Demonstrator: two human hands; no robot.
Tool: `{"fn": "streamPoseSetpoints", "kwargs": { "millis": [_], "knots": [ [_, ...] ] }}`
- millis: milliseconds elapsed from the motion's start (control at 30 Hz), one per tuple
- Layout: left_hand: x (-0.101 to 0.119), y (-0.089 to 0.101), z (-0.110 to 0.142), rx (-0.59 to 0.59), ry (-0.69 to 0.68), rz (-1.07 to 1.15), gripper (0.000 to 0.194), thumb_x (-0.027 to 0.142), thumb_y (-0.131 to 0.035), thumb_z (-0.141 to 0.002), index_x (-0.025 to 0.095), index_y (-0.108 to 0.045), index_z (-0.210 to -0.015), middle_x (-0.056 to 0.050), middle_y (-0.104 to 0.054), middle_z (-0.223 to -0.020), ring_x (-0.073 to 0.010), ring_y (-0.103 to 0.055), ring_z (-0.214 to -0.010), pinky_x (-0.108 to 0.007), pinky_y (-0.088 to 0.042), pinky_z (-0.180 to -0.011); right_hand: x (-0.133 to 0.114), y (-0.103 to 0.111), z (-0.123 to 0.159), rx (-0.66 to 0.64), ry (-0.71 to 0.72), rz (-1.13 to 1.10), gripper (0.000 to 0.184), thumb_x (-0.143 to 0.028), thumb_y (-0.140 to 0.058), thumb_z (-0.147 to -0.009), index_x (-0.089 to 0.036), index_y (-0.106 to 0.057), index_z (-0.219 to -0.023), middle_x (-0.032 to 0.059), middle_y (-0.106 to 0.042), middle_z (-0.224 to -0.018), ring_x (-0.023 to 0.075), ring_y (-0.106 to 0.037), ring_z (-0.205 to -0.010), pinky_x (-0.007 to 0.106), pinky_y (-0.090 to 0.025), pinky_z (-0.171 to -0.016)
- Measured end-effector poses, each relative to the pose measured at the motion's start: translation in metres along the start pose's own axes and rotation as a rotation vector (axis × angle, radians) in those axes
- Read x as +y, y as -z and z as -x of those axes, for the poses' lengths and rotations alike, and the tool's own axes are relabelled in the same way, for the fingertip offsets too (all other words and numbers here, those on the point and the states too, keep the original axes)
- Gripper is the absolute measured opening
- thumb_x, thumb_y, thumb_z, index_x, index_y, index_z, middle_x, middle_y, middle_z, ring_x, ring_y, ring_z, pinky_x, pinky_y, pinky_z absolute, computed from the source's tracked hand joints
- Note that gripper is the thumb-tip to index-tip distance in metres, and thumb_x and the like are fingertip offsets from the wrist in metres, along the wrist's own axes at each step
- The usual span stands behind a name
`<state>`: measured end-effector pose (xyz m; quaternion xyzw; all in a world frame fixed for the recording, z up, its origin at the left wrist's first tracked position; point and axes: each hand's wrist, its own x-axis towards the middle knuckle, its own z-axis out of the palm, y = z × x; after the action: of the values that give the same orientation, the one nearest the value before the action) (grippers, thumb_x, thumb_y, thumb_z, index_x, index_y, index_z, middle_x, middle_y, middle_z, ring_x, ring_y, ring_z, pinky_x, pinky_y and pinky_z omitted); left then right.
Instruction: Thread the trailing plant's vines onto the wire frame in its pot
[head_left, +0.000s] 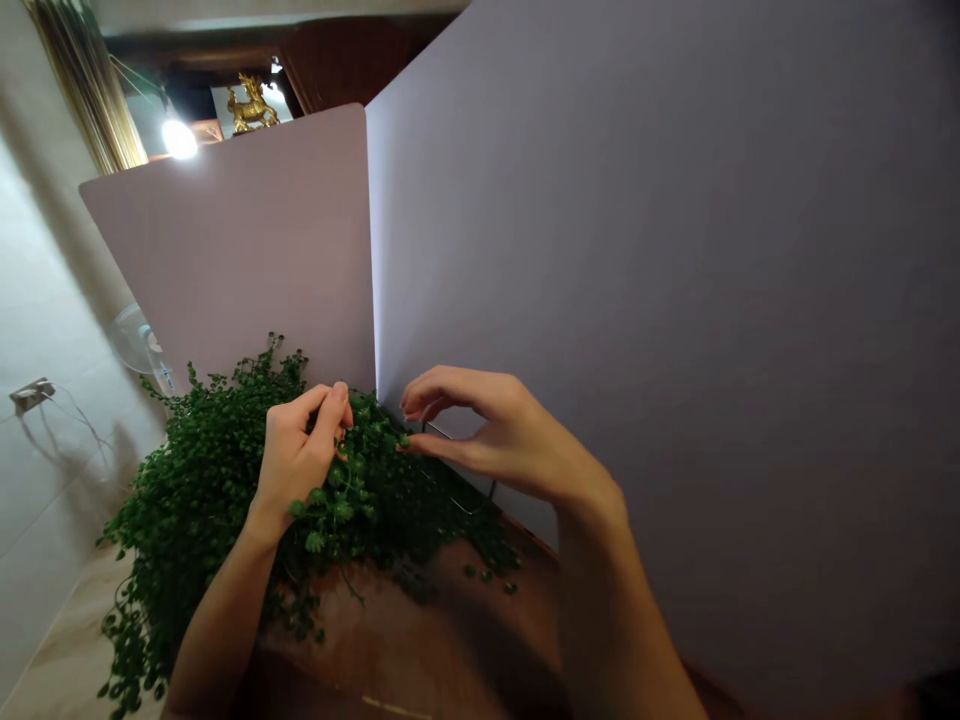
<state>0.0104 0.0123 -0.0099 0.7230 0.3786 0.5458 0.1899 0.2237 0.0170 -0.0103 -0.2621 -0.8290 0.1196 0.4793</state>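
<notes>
A bushy green trailing plant (pixel 217 450) with small round leaves spreads over a brown wooden surface (pixel 420 640). My left hand (pixel 304 445) is closed among its stems, thumb pressed against the curled fingers, and leafy strands hang out below the grip. Exactly which stem lies inside the fingers is hidden. To the right of it, my right hand (pixel 480 425) is held sideways with its thumb and fingers apart. A bit of green shows at the thumb tip, at the plant's edge. Below this hand is a thin metal wire frame (pixel 472 510).
Tall plain panels stand behind the plant, a pinkish one (pixel 247 260) at left and a grey one (pixel 660 250) at right. A lit bulb (pixel 179 138) and a golden horse figurine (pixel 253 104) are at the back. A wall socket (pixel 32 396) with a cord is at left.
</notes>
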Motion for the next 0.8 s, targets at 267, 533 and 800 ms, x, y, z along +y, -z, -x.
{"fn": "streamPoseSetpoints", "kwargs": {
  "millis": [267, 533, 800],
  "knots": [
    [0.001, 0.002, -0.003, 0.013, -0.012, -0.011, 0.043, 0.042, -0.049, -0.098, 0.017, -0.048, -0.063, 0.004, -0.043, -0.057, -0.0080, -0.049, -0.050, -0.023, -0.037, -0.050, -0.009, -0.007, -0.001, -0.070, 0.057, 0.040, 0.023, -0.019, -0.075, -0.081, -0.018, -0.065, -0.103, 0.0012, -0.071, -0.090, 0.0135, -0.067, -0.078, 0.027, -0.054, -0.074],
    [-0.005, 0.002, -0.006, -0.048, -0.008, 0.072, 0.045, 0.041, -0.049, -0.098, 0.019, -0.043, -0.060, 0.003, -0.042, -0.056, -0.0099, -0.049, -0.052, -0.025, -0.043, -0.054, -0.013, -0.005, -0.002, -0.015, 0.111, 0.064, 0.008, -0.019, -0.068, -0.089, -0.018, -0.069, -0.097, 0.0007, -0.072, -0.085, 0.0117, -0.065, -0.073, 0.024, -0.053, -0.070],
    [-0.004, 0.004, -0.004, -0.065, 0.004, 0.109, 0.044, 0.039, -0.049, -0.098, 0.019, -0.042, -0.060, 0.003, -0.042, -0.056, -0.0104, -0.049, -0.052, -0.025, -0.046, -0.056, -0.009, -0.001, 0.000, 0.176, 0.157, 0.231, 0.016, -0.012, -0.060, -0.090, -0.018, -0.073, -0.097, 0.0058, -0.068, -0.091, 0.0133, -0.062, -0.074, 0.028, -0.051, -0.068]
  ]
}}
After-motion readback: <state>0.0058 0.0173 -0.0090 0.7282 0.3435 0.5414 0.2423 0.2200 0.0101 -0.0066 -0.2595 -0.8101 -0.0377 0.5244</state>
